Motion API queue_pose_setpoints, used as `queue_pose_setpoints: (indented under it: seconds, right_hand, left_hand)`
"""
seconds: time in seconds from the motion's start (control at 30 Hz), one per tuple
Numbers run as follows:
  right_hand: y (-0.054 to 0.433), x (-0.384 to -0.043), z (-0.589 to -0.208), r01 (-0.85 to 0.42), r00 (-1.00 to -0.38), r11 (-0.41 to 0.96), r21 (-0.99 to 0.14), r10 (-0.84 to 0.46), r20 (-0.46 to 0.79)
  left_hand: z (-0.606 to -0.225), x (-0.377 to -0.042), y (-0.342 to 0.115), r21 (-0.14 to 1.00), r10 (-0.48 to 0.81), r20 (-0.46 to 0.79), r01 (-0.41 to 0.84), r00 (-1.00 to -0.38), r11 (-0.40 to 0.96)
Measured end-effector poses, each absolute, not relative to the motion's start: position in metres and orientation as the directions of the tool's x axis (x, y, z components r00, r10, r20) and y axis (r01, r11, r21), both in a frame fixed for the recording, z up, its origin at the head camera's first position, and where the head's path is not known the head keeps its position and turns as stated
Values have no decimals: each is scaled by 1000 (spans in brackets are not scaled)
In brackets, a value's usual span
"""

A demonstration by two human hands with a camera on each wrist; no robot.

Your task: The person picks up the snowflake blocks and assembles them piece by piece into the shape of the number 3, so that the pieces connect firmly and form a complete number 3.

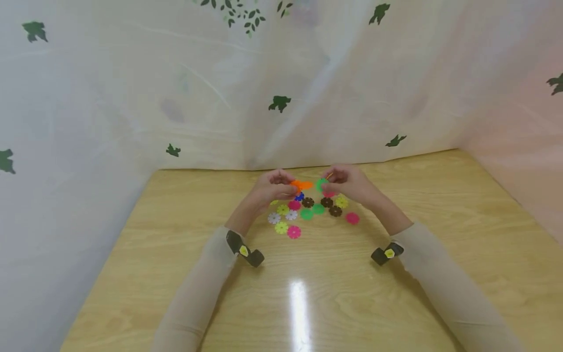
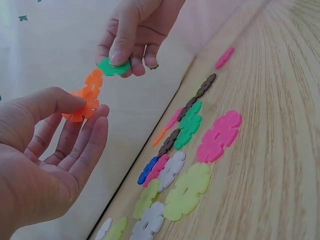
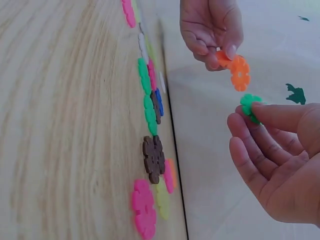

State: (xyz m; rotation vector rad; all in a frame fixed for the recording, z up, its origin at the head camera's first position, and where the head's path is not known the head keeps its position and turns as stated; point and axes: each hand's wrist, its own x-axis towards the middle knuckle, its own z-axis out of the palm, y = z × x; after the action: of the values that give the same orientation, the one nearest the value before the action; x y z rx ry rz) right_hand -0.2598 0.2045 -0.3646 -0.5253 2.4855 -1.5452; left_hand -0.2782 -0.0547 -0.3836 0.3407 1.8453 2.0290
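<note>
My left hand (image 1: 273, 188) pinches an orange flower-shaped plastic disc between thumb and fingers; a second orange disc (image 3: 240, 73) is joined to it at an angle. A green flower-shaped disc (image 3: 249, 106) is pinched by my right hand (image 1: 352, 185). In the right wrist view a small gap separates the green disc from the joined orange pair. Both hands are raised above the table, over a scatter of loose notched discs. Part of the held orange disc (image 2: 80, 111) is hidden under the left thumb.
On the wooden table (image 1: 176, 274) lie loose discs, among them a pink disc (image 1: 353, 218), a brown disc (image 1: 335, 211), a yellow disc (image 1: 281, 228), a white disc (image 1: 274, 218) and a blue disc (image 1: 299, 196). A pale curtain (image 1: 211, 98) hangs behind the table's far edge.
</note>
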Motion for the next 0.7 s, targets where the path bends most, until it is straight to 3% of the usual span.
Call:
queue_pose_setpoints:
  seconds: [0.17, 0.7]
  right_hand:
    - [202, -258, -367, -165, -950, 337, -927, -305, 58]
    - [196, -257, -374, -95, -943, 189, -977, -332, 27]
  left_hand:
    - [-385, -277, -56, 988, 426, -93, -135, -900, -69]
    - [-384, -277, -53, 988, 453, -82, -130, -888, -77]
